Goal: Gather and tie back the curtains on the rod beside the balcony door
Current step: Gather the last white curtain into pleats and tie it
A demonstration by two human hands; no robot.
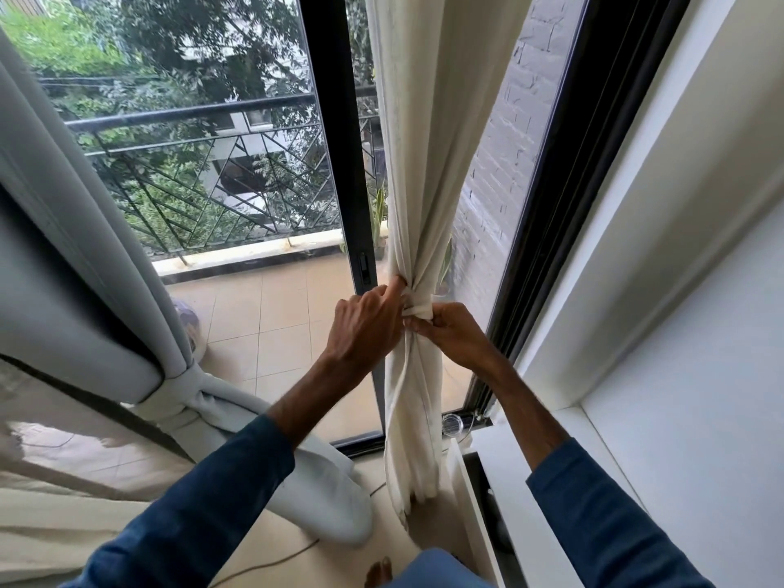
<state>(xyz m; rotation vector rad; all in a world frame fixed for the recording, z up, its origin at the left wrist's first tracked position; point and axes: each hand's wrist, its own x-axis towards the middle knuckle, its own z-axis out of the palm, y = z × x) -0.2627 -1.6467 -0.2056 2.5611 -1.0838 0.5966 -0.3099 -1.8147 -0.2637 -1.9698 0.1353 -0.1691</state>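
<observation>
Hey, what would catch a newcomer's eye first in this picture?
At centre, the left hand and right hand meet on the cream curtain, bunched at its waist against the black door frame. At lower left a grey curtain hangs already knotted, and a balcony railing shows through the glass.

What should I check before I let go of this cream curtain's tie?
1. Cream curtain gathered into one bundle: ok.
2. Tie wrapped round the bundle: ok.
3. Tie fully knotted: cannot tell, the hands hide it.
4. Right hand pinching the tie: ok.
5. Left hand forefinger on the bundle: ok.
6. Grey curtain already tied back: ok.
</observation>
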